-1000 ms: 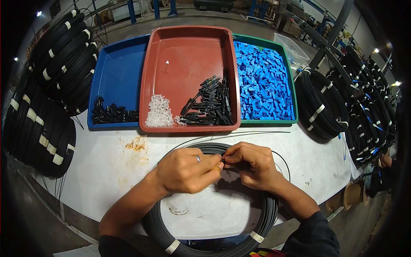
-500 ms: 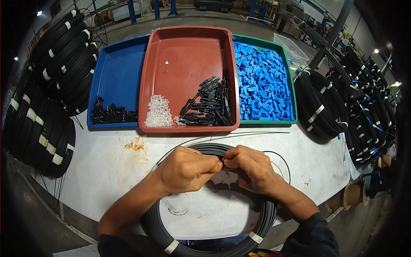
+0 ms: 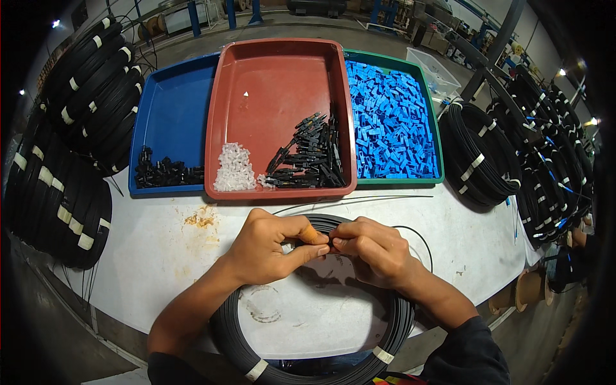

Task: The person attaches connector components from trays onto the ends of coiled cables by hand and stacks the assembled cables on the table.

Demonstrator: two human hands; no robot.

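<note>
My left hand (image 3: 266, 247) and my right hand (image 3: 377, 250) meet over the far side of a black cable coil (image 3: 229, 330), thumbs and fingers pinched. A small black piece (image 3: 331, 243) shows between the fingertips; its exact kind is mostly hidden. The coil lies on the table at its far part and reaches past the near edge, bound with pale tape. One loose black cable strand (image 3: 428, 247) curves out beyond my right hand. Another thin cable length (image 3: 366, 199) stretches across the table behind the hands.
Behind the coil stand a blue tray (image 3: 173, 96) with black parts, a red tray (image 3: 276, 77) with clear and black pieces, and a green tray (image 3: 438, 147) full of blue clips. Taped cable coils (image 3: 58, 192) are stacked left; another coil (image 3: 481, 154) leans right. The white table (image 3: 160, 256) has stains.
My left thumb and index finger have spread into a wider, straighter pinch, and the left hand has shifted slightly left. The right hand stays close by, still pinching. The view has moved slightly.
</note>
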